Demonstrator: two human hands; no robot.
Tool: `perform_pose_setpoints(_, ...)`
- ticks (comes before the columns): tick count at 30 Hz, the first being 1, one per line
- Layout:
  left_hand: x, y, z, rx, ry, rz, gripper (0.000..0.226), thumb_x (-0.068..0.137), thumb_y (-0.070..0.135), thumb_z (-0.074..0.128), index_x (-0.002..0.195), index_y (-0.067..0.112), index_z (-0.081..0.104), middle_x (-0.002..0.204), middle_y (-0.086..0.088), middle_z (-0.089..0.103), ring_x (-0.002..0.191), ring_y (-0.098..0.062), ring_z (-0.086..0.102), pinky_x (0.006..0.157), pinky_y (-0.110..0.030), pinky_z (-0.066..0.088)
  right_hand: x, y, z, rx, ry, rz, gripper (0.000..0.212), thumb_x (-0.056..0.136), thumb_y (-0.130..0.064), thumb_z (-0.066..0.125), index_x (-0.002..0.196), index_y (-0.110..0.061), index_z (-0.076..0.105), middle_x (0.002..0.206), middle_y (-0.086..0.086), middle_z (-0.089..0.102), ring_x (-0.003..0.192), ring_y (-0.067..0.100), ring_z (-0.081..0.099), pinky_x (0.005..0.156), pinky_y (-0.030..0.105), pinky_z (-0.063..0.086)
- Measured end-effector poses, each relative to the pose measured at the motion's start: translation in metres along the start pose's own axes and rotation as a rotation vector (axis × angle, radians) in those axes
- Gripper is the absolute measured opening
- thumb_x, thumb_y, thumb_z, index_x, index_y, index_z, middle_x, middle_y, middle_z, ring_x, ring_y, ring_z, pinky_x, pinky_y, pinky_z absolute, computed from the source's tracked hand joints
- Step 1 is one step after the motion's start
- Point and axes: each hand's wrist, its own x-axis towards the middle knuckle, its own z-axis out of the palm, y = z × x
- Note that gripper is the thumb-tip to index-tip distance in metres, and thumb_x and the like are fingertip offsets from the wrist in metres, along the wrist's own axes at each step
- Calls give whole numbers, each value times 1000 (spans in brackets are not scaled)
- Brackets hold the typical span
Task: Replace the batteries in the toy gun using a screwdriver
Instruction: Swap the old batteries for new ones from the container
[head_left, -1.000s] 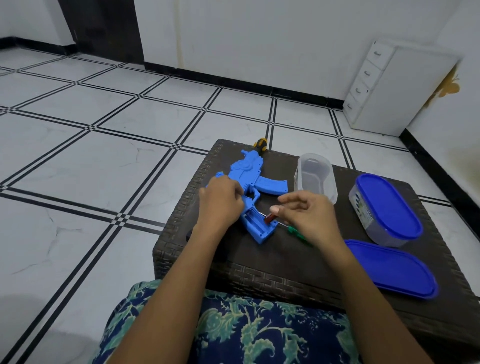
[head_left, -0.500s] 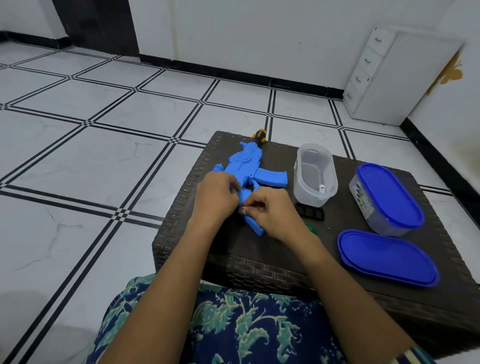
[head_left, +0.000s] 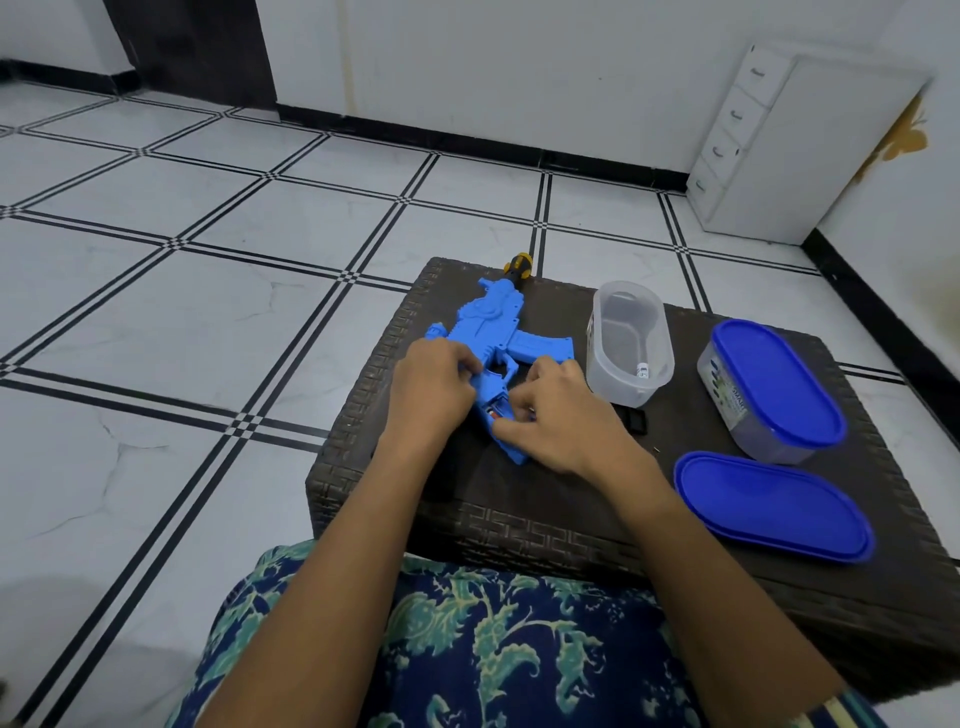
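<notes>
The screwdriver has gone from the right hand (head_left: 556, 415), which has come across onto the grip of the blue plastic toy gun (head_left: 493, 322)! The gun lies flat on the dark woven bench (head_left: 519, 499), muzzle pointing away. The left hand (head_left: 431, 389) clamps its body with fingers curled round it, and my read is that this pins it while the other hand works. The right fingers (head_left: 524, 402) are curled over the open battery compartment (head_left: 494, 410) with the thumb below, pinching the grip. Whether a cell sits between them, I cannot tell.

A small black cover (head_left: 635, 418) lies just beside the clear plastic tub (head_left: 605, 332), probably parked there for refitting. A small pale cylinder (head_left: 643, 370), perhaps a battery, rests in that tub. The screwdriver is hidden now, likely under the right wrist. Only a glimpse of orange shows inside the compartment.
</notes>
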Motion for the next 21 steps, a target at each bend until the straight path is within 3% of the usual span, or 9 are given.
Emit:
perform_pose_setpoints(3,1,-1,2,-12,3,-6,25,80,6,57,84,22,76,101,-4,72,94,-24,66,85,-40,54,-4,-1,9,-67,-23,-37,38,82,-44,60,61,-23,37,101,-1,42,101,20,38,84,48,46)
perform_pose_setpoints(8,1,3,0,13,29,-24,27,81,7,55,85,24,75,100,-3,71,89,-24,64,82,-39,53,-4,12,17,39,36,-98,33,78,-42,69,68,-20,46,96,-1,45,93,19,42,83,45,45)
perform_pose_setpoints(12,-6,18,-5,163,46,40,28,83,10,53,96,21,74,97,1,66,102,-26,57,83,-39,45,-9,20,-1,321,317,-150,20,78,-29,77,72,-16,64,82,-1,53,79,11,51,70,20,41)
perform_pose_setpoints(14,-7,21,-6,209,17,47,25,82,16,55,95,23,75,86,5,54,103,-25,55,79,-37,42,-13,27,-19,356,509,-103,13,81,-20,75,73,-15,66,77,-4,58,74,6,55,66,12,40)
perform_pose_setpoints(17,-3,18,-8,180,-27,31,19,78,31,63,92,24,74,85,8,49,100,-24,56,77,-38,44,-12,51,-47,283,681,118,7,85,-17,68,79,-17,66,76,-6,62,70,6,56,67,24,50)
perform_pose_setpoints(18,-3,18,-8,175,-34,25,20,77,33,65,93,24,74,86,8,49,100,-23,56,78,-38,45,-7,61,-55,221,646,229,1,85,-17,66,85,-17,67,83,-3,65,77,9,58,73,32,52)
perform_pose_setpoints(19,-3,18,-8,184,-40,22,20,78,34,66,94,25,73,88,8,48,101,-23,56,79,-39,45,0,69,-62,124,564,351,8,85,-17,65,93,-18,67,94,0,66,91,17,58,84,40,49)
perform_pose_setpoints(21,-4,22,-8,216,-38,24,19,80,33,64,95,25,72,89,8,45,103,-23,54,81,-40,44,14,78,-73,-118,319,534,23,85,-16,66,106,-22,65,111,3,62,120,29,45,101,53,33)
